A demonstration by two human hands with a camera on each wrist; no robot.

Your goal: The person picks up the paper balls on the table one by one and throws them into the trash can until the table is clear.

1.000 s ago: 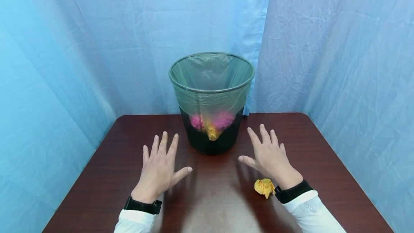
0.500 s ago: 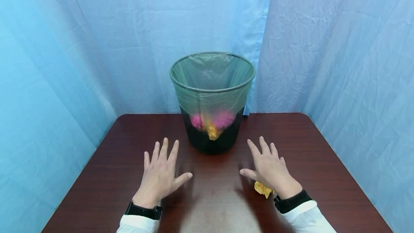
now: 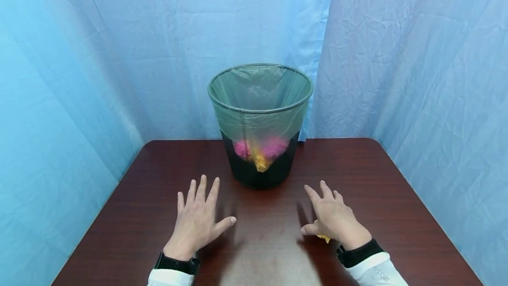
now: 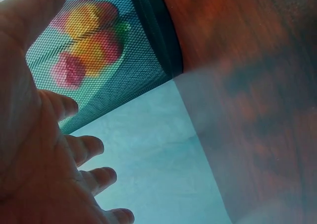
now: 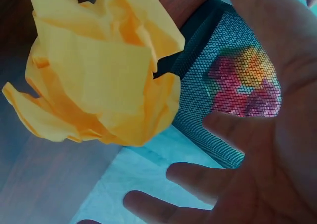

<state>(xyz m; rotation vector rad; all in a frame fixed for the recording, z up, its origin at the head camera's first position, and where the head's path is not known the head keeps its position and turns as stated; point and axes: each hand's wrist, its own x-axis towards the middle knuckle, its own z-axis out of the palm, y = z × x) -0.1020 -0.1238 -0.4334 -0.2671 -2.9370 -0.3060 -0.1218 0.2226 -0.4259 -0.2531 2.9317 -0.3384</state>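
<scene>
A crumpled ball of yellow paper lies on the table, large in the right wrist view and mostly covered by my right hand in the head view. That hand hovers over it with fingers spread, not gripping it. To the left, my left hand is held palm down above the table, fingers apart and holding nothing. Beyond both hands stands a mesh wastebasket lined with a translucent bag. Pink paper balls and yellow paper show through its side.
The dark reddish-brown table has rounded far corners. Light blue curtains surround it at the back and both sides. Each wrist wears a black band over a white sleeve.
Both hands have drawn back toward the near side and lower. The right hand has come over the yellow paper ball, its fingers bending a little more. The wastebasket has stayed put.
</scene>
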